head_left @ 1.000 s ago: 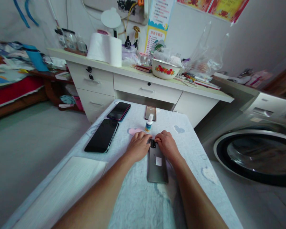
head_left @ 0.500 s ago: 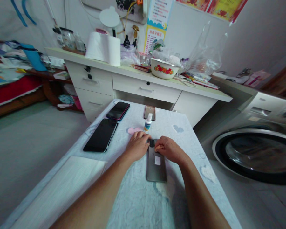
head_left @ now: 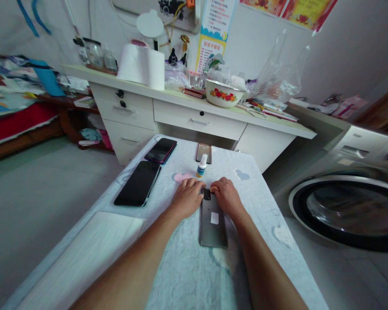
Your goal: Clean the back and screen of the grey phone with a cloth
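Gray phone: The gray phone (head_left: 213, 230) is lying back up on the cloth-covered table (head_left: 255, 224), its top end sitting between my two hands.
Camera block and label: The black camera block (head_left: 207, 194) is showing near the top, and a white label (head_left: 214, 218) is sitting below it.
Left grip: My left hand (head_left: 188, 197) is grasping the phone's upper left corner, the thumb resting beside the camera block.
Right grip: My right hand (head_left: 226, 196) is curling its fingers at the upper right corner (I am seeing a speck of orange there, too small to name from where I am watching), so I cannot tell what it is pinching.
Spray bottle: The small white-capped bottle (head_left: 201, 168) is standing upright just beyond my hands.
Brown case: A brown phone-shaped piece (head_left: 203, 153) is lying behind the bottle.
Dark screens: A larger black device (head_left: 138, 183) and a smaller one (head_left: 161, 150) are lying screen up to the left.
White slab: A flat white slab (head_left: 87, 258) is lying nearer me.
Desk: A white desk (head_left: 200, 115) is standing beyond, bearing a flowered bowl (head_left: 224, 94).
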The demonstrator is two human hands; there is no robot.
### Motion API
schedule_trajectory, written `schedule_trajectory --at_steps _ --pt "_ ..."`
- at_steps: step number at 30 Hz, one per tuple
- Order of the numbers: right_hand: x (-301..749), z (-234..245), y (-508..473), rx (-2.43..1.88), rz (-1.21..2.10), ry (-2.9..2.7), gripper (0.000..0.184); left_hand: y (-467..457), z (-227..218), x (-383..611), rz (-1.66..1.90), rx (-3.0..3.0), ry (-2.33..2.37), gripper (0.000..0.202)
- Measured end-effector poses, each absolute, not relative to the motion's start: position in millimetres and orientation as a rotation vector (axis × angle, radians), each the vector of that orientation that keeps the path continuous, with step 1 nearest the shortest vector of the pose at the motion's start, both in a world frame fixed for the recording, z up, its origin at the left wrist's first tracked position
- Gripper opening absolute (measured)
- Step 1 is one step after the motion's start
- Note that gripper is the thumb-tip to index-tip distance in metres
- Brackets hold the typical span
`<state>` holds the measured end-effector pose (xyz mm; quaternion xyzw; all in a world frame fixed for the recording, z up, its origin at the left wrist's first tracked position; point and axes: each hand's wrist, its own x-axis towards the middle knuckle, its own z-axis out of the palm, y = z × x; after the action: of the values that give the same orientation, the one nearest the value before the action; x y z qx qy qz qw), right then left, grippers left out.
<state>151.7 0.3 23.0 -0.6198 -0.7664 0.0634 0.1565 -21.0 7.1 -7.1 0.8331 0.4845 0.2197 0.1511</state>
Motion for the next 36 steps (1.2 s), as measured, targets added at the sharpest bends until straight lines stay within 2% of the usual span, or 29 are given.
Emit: schedule_trajectory --at_steps 12,30,36 --pt "133 28 14 -1.702 0.176 -2.383 0.024 7 -7 -18 0.658 2.308 1.466 0.046" --pt "165 44 11 -1.745 0.276 -2.359 0.022 3 -4 -20 0.651 2.326 1.412 0.046" --pt "154 38 11 -1.713 0.217 -2.384 0.023 4 -4 -20 0.643 2.313 1.431 0.047"
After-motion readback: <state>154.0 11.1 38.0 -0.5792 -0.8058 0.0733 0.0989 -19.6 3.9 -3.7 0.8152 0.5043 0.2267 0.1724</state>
